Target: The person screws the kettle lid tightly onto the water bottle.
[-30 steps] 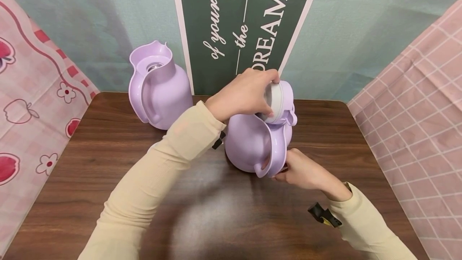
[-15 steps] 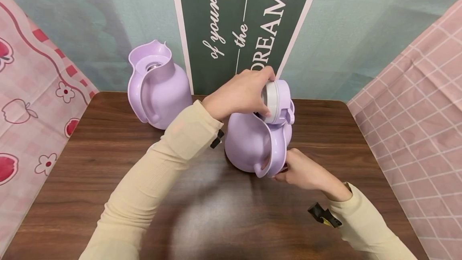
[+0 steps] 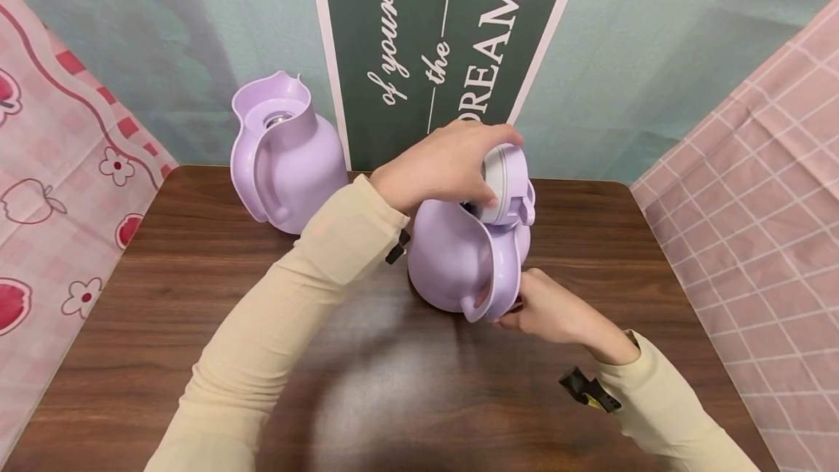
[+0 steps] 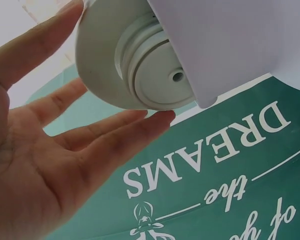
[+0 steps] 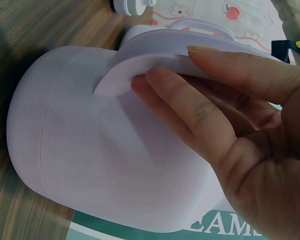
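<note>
A lilac vacuum jug [image 3: 452, 257] stands on the wooden table right of centre, its handle turned toward me. My left hand [image 3: 448, 166] holds its lid [image 3: 507, 184] by the white lower rim, thumb on the near side and fingers over the top. The lid sits tilted on edge over the jug's mouth. In the left wrist view the underside of the lid shows a round stopper [image 4: 157, 75] with a small hole, beside the jug's lilac wall [image 4: 225, 45]. My right hand [image 3: 550, 308] grips the jug's handle [image 5: 155, 62], fingers hooked inside it and thumb on the outside.
A second lilac jug [image 3: 301, 173], lidless, stands at the back left near the blue-green backdrop. Another white lid [image 5: 132, 6] lies on the table in the right wrist view, hidden by my left arm in the head view. Pink cloths [image 3: 754, 239] hang at both sides.
The left hand and lid shift slightly left, then the fingers reach further over the lid's top. The right hand and the jug stay in place.
</note>
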Motion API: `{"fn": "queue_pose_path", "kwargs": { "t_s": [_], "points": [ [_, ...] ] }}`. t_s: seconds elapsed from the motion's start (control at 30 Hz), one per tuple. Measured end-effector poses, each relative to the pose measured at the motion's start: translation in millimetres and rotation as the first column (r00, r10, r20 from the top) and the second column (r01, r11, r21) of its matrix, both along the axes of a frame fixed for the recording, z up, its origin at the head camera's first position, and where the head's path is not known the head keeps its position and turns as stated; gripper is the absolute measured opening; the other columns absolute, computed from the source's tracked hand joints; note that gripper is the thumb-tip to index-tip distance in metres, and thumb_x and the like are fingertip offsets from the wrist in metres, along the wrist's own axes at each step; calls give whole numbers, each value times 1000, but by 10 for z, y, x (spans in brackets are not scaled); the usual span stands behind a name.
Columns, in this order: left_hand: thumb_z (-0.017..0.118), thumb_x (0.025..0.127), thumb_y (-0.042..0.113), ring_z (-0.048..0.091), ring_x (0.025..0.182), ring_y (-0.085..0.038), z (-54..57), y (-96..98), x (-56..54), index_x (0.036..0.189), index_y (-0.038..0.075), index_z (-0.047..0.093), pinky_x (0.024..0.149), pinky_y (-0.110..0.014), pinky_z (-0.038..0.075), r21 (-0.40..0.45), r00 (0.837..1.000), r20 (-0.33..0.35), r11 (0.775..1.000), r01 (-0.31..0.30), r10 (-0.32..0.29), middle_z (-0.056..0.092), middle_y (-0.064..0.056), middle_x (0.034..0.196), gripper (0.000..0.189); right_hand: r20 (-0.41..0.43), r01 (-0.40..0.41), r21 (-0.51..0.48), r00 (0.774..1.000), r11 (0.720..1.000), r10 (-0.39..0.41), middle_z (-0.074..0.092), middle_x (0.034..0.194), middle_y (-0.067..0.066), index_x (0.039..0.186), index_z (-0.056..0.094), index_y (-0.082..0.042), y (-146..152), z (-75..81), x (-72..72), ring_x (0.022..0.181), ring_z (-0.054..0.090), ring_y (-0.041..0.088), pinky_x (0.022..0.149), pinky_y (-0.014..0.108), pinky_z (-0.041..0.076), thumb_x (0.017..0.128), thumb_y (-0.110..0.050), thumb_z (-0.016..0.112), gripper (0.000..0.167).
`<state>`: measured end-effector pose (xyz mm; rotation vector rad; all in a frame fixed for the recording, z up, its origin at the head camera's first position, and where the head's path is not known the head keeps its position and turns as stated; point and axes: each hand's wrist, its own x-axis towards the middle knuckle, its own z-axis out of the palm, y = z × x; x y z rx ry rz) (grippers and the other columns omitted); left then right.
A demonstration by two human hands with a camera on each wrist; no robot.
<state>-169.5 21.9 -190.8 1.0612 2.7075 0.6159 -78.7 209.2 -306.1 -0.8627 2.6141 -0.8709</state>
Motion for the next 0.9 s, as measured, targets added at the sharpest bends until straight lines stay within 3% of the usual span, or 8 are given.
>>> {"fn": "queue_pose_path", "kwargs": {
  "t_s": [0.27, 0.63, 0.9],
  "points": [
    [69, 76, 15, 39, 118, -23, 15, 24, -28, 134, 24, 46, 95, -29, 30, -61, 998, -12, 996, 62, -63, 50, 5, 129, 63, 1, 2, -3, 1000, 1000, -2, 54, 68, -9, 77, 61, -10, -9, -1, -2, 61, 45, 4, 57, 25, 42, 67, -3, 74, 17],
    [74, 75, 20, 40, 116, -23, -6, 6, -37, 131, 23, 45, 92, -31, 33, -50, 999, 4, 998, 36, -36, 52, 4, 125, 63, -4, 8, -1, 1000, 1000, -8, 57, 71, -8, 81, 61, -8, -19, 1, 2, 64, 47, 5, 59, 26, 43, 66, -2, 75, 21],
    [72, 76, 17, 38, 118, -23, -3, -2, -48, 133, 24, 45, 91, -30, 33, -49, 998, 16, 997, 56, -55, 51, 5, 128, 64, 11, 13, -4, 1000, 1000, -13, 57, 72, -7, 83, 61, -7, -24, 19, 3, 64, 47, 5, 59, 26, 43, 67, -2, 74, 22]
  ]
}}
